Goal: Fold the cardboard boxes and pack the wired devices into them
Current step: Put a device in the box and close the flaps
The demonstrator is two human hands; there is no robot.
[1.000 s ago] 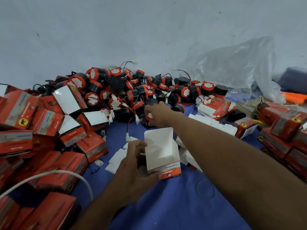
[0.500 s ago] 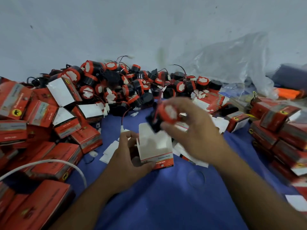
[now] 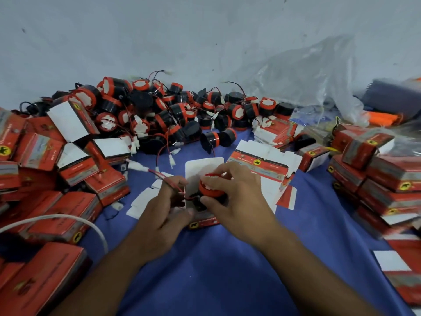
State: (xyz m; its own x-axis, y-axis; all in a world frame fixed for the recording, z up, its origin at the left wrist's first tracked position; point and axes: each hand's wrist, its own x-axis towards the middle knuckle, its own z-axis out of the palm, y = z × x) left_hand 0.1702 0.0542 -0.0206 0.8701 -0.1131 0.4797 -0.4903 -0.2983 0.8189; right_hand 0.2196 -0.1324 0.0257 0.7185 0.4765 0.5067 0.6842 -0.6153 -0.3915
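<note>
Wired device (image 3: 210, 188) sits mid-frame in the mouth of the open cardboard box (image 3: 201, 166). The right hand (image 3: 241, 201) curls its fingers round the red cap, and the left hand (image 3: 163, 212) grips the box. The wire (image 3: 157, 173) trails to the upper left, outside the box; left there, it would likely jam the closing flap.

A heap of devices (image 3: 170, 115) lies behind the open box (image 3: 200, 167). Stacked boxes (image 3: 41, 153) flank it left and right.
</note>
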